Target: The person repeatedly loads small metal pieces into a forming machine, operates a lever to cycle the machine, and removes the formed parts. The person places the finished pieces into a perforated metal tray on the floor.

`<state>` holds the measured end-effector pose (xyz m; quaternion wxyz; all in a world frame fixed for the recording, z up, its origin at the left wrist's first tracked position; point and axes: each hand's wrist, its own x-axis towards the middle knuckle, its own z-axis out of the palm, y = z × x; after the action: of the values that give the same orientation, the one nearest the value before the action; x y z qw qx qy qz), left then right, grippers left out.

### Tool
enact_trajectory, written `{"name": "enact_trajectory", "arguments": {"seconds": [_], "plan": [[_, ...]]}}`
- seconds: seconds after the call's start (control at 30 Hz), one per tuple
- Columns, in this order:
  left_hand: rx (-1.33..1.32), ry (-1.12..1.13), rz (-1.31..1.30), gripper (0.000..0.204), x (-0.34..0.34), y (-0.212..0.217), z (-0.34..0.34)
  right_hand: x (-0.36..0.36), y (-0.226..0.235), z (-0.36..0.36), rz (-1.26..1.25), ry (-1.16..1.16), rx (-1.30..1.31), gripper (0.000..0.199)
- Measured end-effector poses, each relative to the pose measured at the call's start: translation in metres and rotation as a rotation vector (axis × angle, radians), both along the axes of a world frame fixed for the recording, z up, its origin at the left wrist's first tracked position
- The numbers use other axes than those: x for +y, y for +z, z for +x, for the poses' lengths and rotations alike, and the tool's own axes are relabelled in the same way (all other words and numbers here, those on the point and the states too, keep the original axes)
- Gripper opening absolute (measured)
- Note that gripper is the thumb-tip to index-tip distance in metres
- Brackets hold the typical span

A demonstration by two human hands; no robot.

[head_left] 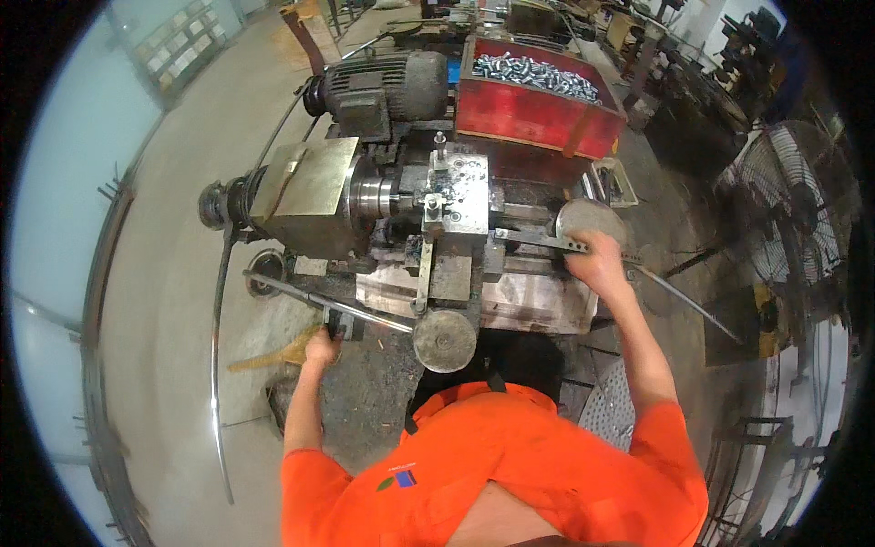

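In front of me stands a small, grimy metal lathe. My right hand [597,262] is closed round the end of a flat steel lever with holes [544,240], beside a round metal disc [588,217]. My left hand [321,349] is closed low on the left, by a dark metal block [340,322] and a yellowish brush-like thing [273,356]; what it grips is hidden. Between my arms sits a round metal knob [444,341], with a long steel rod [333,304] running to its left. The tool block [468,193] faces the spindle nose [369,196].
Behind the lathe, a red box [519,118] holds many small shiny metal parts. A motor [387,87] stands left of it, behind a sheet-metal cover [305,182]. A small tray [624,185] sits at right, before a large fan [779,210]. Another rod [688,304] sticks out right.
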<state>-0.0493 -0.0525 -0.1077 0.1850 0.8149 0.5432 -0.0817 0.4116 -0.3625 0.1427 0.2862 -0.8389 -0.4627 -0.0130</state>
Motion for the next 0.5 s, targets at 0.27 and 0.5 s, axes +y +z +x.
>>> {"name": "enact_trajectory", "arguments": {"seconds": [0.27,0.5], "plan": [[-0.447,0.252,0.401,0.030,0.035,0.215,-0.063,0.226,-0.001,-0.062,-0.141,0.550,-0.259,0.026],[-0.243,0.663,0.295,0.061,0.018,0.162,-0.211,0.250,0.014,-0.094,-0.260,0.544,-0.191,0.031]]}}
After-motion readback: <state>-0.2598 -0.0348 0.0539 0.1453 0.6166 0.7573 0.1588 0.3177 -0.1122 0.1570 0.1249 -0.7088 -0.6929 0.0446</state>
